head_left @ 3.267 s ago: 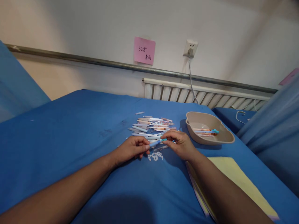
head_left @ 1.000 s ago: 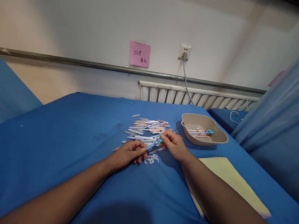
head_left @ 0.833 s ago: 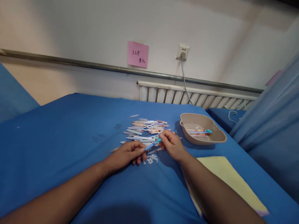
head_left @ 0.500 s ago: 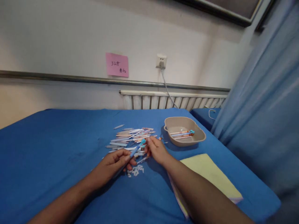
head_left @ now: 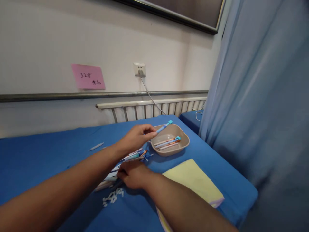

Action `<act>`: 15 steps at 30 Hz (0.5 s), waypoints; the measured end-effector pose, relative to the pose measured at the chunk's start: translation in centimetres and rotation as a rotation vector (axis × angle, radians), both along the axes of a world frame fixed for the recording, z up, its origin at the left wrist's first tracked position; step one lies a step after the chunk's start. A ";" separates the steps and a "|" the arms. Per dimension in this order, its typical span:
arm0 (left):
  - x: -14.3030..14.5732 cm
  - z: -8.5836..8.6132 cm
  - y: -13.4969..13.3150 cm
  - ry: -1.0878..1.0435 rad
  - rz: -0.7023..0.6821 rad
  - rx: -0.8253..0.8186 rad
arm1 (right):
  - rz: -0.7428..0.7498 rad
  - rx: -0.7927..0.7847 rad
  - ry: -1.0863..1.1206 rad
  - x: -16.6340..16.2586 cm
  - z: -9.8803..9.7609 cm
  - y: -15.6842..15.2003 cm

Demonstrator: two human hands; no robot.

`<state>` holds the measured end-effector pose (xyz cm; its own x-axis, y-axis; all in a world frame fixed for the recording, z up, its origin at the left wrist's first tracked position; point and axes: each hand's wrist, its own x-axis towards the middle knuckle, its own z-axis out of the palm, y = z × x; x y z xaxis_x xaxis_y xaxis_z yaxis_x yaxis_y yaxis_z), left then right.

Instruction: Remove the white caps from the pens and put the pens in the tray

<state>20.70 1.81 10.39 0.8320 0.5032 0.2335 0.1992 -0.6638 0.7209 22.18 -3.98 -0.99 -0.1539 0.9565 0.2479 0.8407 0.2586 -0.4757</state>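
My left hand [head_left: 139, 137] pinches a light blue pen [head_left: 161, 129] with a turquoise topper, held tilted over the near-left rim of a beige plastic basin [head_left: 185, 140]. Inside the basin lie several pens [head_left: 167, 141], some with turquoise or orange-brown ends. Lower down, my right hand [head_left: 132, 174] reaches into a pile of pens and white sticks [head_left: 112, 175]; its fingers are curled, and what they grip is hidden. Small white pieces [head_left: 113, 196] lie in a loose heap just left of it.
The blue-covered bed [head_left: 79, 167] stands against a wall with a radiator [head_left: 145, 108]. One pen [head_left: 96, 146] lies apart at the left. A folded yellow cloth [head_left: 193, 177] is under my right forearm. A blue curtain [head_left: 241, 96] hangs at the right.
My left hand has carried the blue pen right and up to the basin. My right hand has let go of the topper and moved down to the pile. The view has turned right.
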 end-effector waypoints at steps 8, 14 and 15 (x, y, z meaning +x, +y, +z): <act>8.8 -3.3 1.5 0.334 -0.041 0.354 | 0.008 -0.043 -0.070 0.0 0.2 0.5; 11.0 -5.8 3.1 0.488 0.006 0.459 | 0.052 -0.030 -0.080 0.1 0.2 1.0; 11.2 -6.2 3.3 0.516 0.012 0.471 | 0.045 -0.044 -0.087 0.2 0.3 1.0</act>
